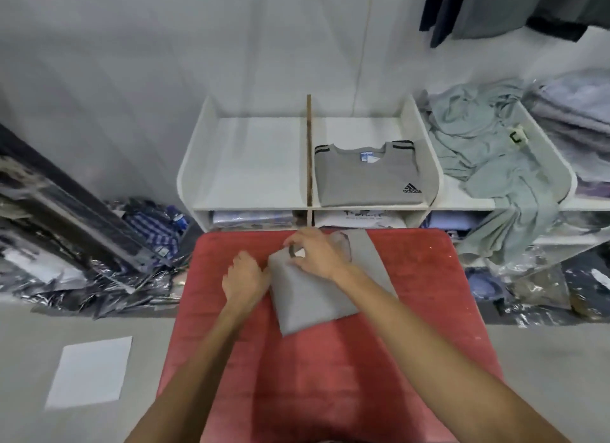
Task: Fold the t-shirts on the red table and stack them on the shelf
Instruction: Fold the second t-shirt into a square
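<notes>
A grey t-shirt (308,299) lies partly folded on the far half of the red table (330,376). My right hand (313,251) grips the shirt's far edge near the collar, fingers curled round the cloth. At the fold's left edge is my left hand (244,277), its fingers curled round the cloth there. Behind the table stands a white shelf (251,165). A folded grey t-shirt with black shoulder stripes and a logo (366,178) lies in its right compartment. The left compartment holds nothing.
A wooden divider (309,148) splits the shelf top. A heap of pale green shirts (488,165) lies on the shelf to the right. Bagged clothes (109,254) lie on the floor at left, and a white sheet (90,371) lies near the table.
</notes>
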